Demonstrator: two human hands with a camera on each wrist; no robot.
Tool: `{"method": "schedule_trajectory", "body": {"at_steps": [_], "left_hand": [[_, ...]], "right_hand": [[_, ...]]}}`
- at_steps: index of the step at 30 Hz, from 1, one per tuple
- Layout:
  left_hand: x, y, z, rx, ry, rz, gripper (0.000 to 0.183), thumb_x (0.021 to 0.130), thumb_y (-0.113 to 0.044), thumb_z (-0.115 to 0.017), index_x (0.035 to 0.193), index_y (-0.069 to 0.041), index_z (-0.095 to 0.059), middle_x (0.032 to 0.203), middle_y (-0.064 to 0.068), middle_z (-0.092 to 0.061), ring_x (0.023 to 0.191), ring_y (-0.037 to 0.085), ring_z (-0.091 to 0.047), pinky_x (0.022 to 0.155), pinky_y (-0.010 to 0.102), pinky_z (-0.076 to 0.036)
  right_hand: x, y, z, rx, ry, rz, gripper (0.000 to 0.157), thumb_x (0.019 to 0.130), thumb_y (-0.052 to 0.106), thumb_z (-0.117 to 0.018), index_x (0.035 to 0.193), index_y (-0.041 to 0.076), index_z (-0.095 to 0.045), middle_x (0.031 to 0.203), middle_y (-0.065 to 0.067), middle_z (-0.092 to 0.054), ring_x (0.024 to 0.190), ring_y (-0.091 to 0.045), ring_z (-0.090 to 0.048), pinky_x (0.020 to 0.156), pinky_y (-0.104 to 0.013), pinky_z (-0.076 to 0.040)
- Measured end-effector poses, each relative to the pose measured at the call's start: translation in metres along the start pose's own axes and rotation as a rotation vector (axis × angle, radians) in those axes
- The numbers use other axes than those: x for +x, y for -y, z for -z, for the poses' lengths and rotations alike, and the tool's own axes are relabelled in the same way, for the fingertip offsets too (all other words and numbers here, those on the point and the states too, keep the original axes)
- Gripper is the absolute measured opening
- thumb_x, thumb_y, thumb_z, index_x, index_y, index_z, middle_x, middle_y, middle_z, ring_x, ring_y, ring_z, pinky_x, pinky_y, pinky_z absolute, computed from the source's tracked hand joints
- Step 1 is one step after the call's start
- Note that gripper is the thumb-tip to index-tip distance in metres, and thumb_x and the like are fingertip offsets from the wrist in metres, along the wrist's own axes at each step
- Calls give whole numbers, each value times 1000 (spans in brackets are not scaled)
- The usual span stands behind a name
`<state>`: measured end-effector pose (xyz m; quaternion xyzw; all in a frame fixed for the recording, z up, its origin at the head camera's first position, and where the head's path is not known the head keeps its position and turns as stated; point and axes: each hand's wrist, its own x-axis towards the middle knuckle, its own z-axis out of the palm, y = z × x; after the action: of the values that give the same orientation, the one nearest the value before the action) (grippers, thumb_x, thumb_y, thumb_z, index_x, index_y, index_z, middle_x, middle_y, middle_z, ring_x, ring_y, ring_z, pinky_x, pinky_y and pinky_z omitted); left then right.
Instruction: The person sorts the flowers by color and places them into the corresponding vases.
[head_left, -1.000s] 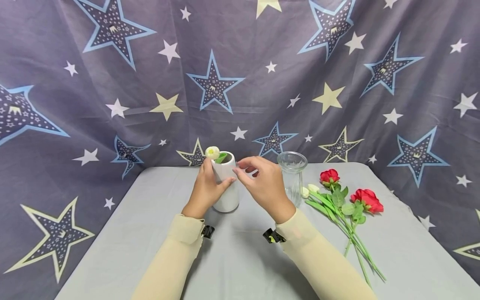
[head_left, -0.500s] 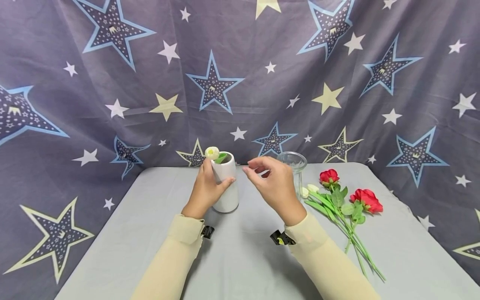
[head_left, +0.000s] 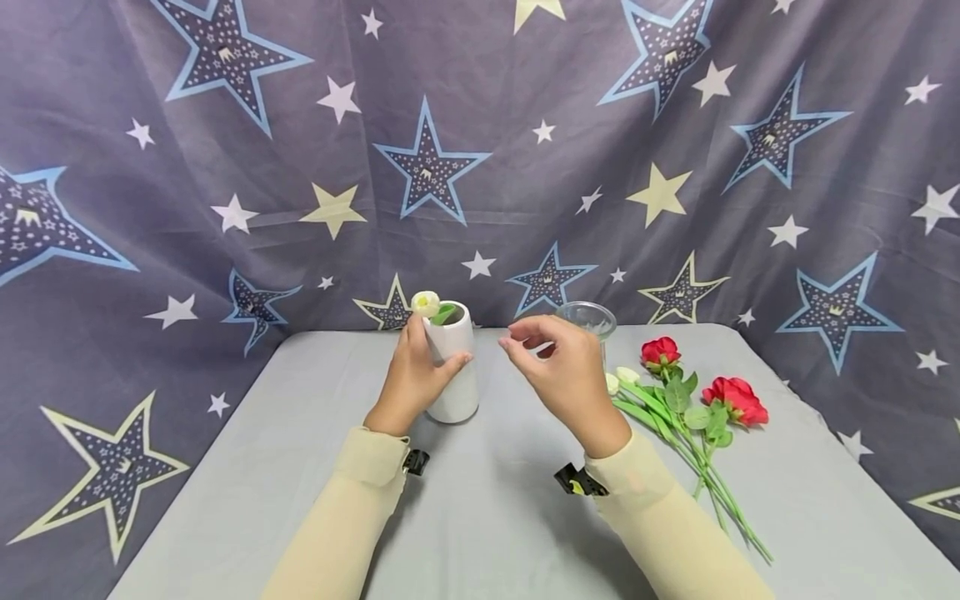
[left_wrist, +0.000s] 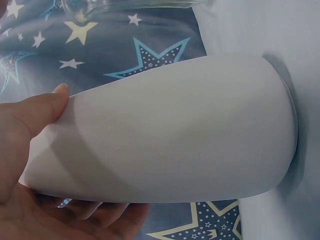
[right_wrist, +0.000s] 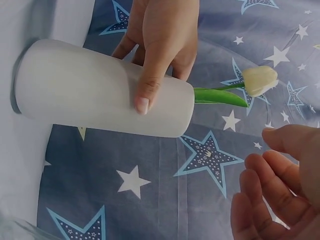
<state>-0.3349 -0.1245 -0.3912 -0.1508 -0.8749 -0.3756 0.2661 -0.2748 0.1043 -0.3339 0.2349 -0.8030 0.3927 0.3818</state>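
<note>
While white vase [head_left: 456, 383] with tulip [head_left: 425, 303] inserted is clamped upright on table [head_left: 300, 417] by left hand [head_left: 408, 379], right hand [head_left: 564, 371] is held empty nearby, thumb and fingers apart; vase should be pressed flat, tulip unsqueezed.

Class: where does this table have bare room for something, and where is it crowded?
Bare: tabletop outside the left sleeve, between the sleeves up to the white vase, and right of the roses. Crowded: around the glass vase, loose tulips and roses.
</note>
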Motion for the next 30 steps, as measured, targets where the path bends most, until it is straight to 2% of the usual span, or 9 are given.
{"method": "schedule_trajectory", "body": {"at_steps": [11, 22, 30], "left_hand": [[-1, 0, 1, 2, 8, 25, 81, 82, -29, -90, 139, 1, -40, 128, 25, -53, 113, 38, -58, 97, 54, -51], [-2, -1, 0, -11, 18, 45, 80, 83, -30, -89, 139, 0, -40, 129, 23, -53, 115, 37, -57, 98, 53, -51], [0, 0, 1, -1, 10, 39, 81, 82, -30, -90, 138, 0, -40, 128, 23, -53, 114, 36, -58, 97, 53, -52]], "right_hand": [[-4, -5, 19, -6, 5, -34, 13, 88, 24, -84, 97, 17, -78, 89, 5, -76, 77, -7, -69, 68, -36, -61], [0, -14, 36, 25, -43, -68, 11, 88, 22, -85, 95, 18, -79, 87, 8, -76, 75, -5, -69, 66, -34, -61], [6, -25, 54, 24, -73, -161, 12, 89, 27, -83, 98, 19, -80, 88, 6, -77, 76, -10, -70, 67, -19, -56]]}}
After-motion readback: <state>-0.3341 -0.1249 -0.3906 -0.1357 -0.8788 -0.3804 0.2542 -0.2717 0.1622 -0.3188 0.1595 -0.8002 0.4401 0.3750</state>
